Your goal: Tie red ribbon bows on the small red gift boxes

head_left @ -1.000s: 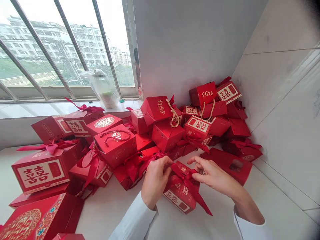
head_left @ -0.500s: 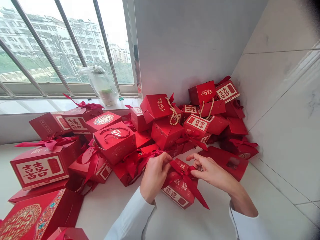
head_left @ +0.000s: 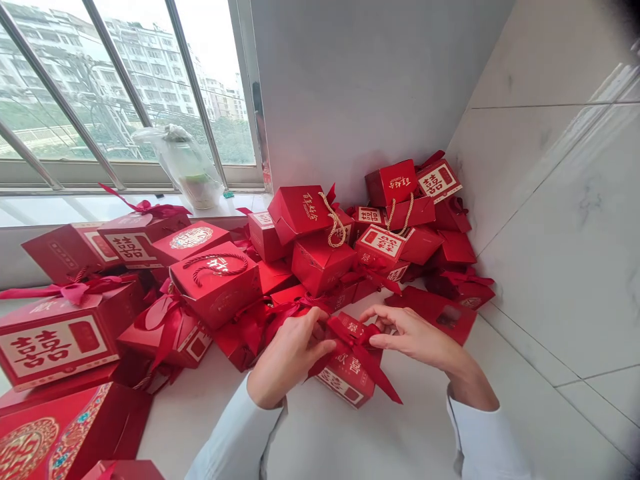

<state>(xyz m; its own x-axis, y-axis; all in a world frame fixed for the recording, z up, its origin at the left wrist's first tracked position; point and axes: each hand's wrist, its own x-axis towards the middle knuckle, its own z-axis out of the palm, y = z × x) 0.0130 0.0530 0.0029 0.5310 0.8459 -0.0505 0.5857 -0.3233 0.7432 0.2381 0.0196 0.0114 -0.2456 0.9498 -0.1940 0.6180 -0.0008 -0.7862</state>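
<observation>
A small red gift box [head_left: 345, 377] with gold characters stands on the white counter [head_left: 350, 440] in front of me. A red ribbon [head_left: 367, 360] crosses its top and trails off to the lower right. My left hand [head_left: 287, 357] pinches the ribbon at the box's left top edge, fingers closed. My right hand [head_left: 413, 337] pinches the ribbon's knot from the right, fingers curled together. Both wrists wear white sleeves.
A heap of several red gift boxes [head_left: 320, 260] fills the corner behind, some with rope handles, some with ribbons. Larger red boxes [head_left: 55, 337] lie at the left. A plastic bag [head_left: 183, 163] sits on the window sill. A tiled wall [head_left: 560, 220] rises at the right.
The view has shifted so everything sits slightly further left and higher. My hands stay on the ribbon; my left fingers have closed further onto it.
</observation>
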